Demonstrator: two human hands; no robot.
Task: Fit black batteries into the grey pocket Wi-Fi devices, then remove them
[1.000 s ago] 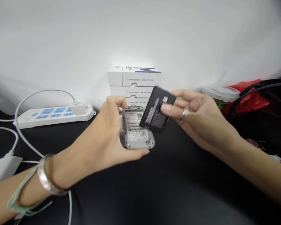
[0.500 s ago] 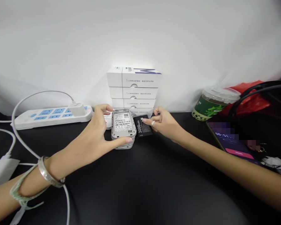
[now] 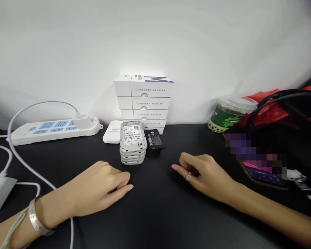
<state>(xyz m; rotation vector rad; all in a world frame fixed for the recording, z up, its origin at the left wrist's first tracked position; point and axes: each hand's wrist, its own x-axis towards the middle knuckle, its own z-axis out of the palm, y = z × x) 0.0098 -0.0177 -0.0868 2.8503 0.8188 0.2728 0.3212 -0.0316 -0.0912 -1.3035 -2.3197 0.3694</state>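
Note:
My left hand (image 3: 103,186) rests on the black table with its fingers curled and nothing visible in them. My right hand (image 3: 202,173) lies to the right, fingers bent, the thumb apart from the index finger, holding nothing. Beyond them stands a stack of pale grey devices (image 3: 133,138), the top one showing a labelled, open compartment. Just right of the stack lie black batteries (image 3: 156,139) marked 3000mAh. A white device (image 3: 112,132) is on the left of the stack. White boxes (image 3: 145,90) are piled behind, against the wall.
A white power strip (image 3: 54,130) with a plugged-in charger and looping cable is at the left. A white adapter (image 3: 0,193) lies nearer. At the right are a lidded drink cup (image 3: 226,114), a phone (image 3: 264,174), a red bag (image 3: 277,112) and black straps.
Both hands have drawn back toward me, the left off the device stack and the right off the batteries. The stack and batteries now stand free of my hands.

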